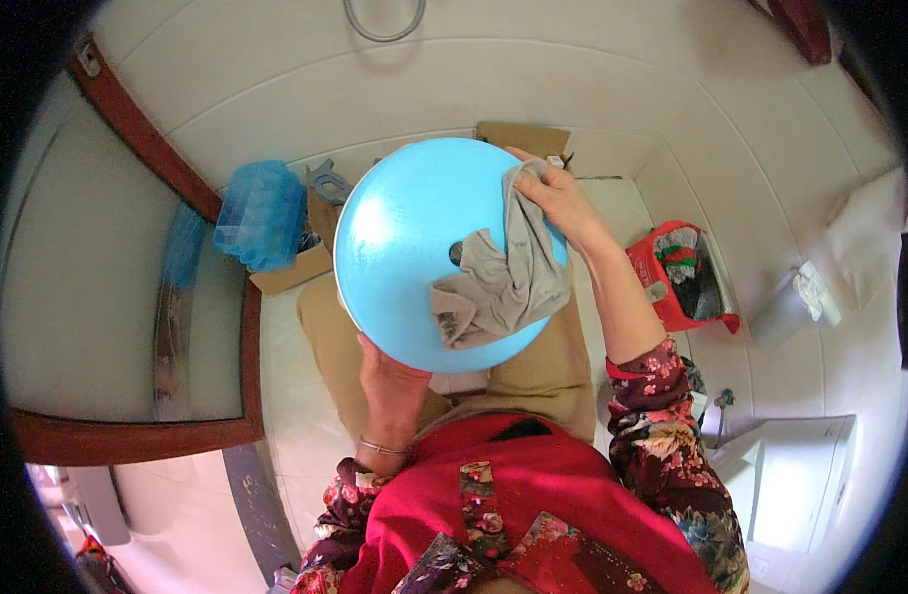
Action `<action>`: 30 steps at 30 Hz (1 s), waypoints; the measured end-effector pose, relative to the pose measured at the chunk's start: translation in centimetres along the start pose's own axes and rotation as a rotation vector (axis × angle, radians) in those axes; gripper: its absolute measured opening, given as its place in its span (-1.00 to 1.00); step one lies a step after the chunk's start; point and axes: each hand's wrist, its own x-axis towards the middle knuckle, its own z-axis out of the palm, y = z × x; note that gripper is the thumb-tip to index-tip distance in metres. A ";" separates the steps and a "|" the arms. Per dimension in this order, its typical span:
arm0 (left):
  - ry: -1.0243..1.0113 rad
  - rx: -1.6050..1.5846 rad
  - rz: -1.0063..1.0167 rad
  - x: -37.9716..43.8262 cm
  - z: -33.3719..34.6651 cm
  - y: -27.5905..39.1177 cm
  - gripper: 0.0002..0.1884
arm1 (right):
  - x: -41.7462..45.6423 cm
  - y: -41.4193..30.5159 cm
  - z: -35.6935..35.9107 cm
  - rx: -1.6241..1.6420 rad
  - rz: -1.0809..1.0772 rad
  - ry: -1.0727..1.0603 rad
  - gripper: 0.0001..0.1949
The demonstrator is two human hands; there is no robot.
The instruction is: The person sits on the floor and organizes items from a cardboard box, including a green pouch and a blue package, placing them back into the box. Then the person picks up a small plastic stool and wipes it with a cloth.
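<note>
A round light-blue basin (402, 260), its outer bottom facing up, is held above my lap. Under its lower left rim my left hand (394, 382) grips the edge, fingers hidden beneath the basin. My right hand (554, 193) holds the upper right rim together with a grey cloth (524, 275), whose folds hang over the basin's bottom. A dark round spot (456, 253) shows near the middle of the basin, partly beside the cloth. The lower left part of the cloth has dark stains.
Blue translucent plastic (261, 215) stands by a cardboard box (294, 271) at left, near a wooden-framed glass door (253, 356). A red bag (650, 252) with contents lies at right. A white toilet (795, 475) is at lower right, and a hose (385, 37) hangs on the tiled wall.
</note>
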 end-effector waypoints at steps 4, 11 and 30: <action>-0.030 -0.034 0.011 0.3 0.7 0.0 -0.44 | 1.6 -1.4 0.9 -0.252 -0.054 0.024 -0.50; -0.097 -0.049 0.006 -0.3 0.6 0.0 -0.42 | 4.2 -4.0 3.1 -0.768 -0.147 -0.019 -0.38; -0.083 -0.121 0.047 1.5 1.3 -0.8 -0.42 | -3.6 -4.9 15.2 -1.150 -0.797 -0.236 -0.28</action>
